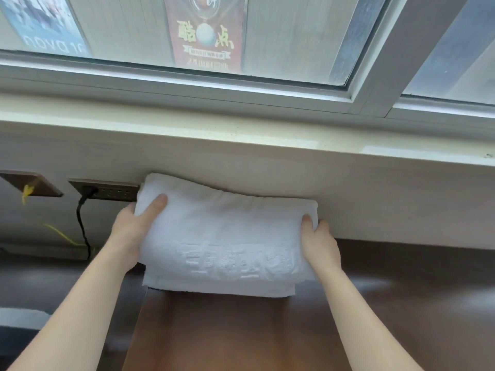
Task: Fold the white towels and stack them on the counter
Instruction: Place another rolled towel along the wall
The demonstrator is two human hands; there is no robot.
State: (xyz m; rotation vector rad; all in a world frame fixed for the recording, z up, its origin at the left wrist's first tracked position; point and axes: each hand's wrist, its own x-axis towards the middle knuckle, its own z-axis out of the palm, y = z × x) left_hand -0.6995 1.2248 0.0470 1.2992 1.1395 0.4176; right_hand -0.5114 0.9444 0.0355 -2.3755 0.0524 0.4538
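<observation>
Towel (222,236), white and folded into a thick oblong, is held up in front of the cream wall (375,199) and over the brown worktop (401,303); raised lettering shows across its lower front, and a looser layer hangs below the fold; whether that bottom edge touches the worktop cannot be told. Both hands grip it by the ends; the left hand (128,231) clasps the left edge with the thumb laid across the front and the fingers hidden behind; the right hand (318,242) pinches the right edge, thumb on the front near the top corner.

The worktop is glossy and dark brown, with pale reflections on it; it runs up to the wall. Above the wall a pale sill (241,124) juts out, and over it stands a white-framed window (294,36); a red poster (206,33) with yellow characters and a bluish poster (45,22) show through the glass. On the wall to the left sits a brown socket strip (107,190), just beside the towel's upper left corner; a black cable (81,223) is plugged into it and hangs down; further left is a second brown plate (32,183), with a yellow cable (61,234) trailing from it.
</observation>
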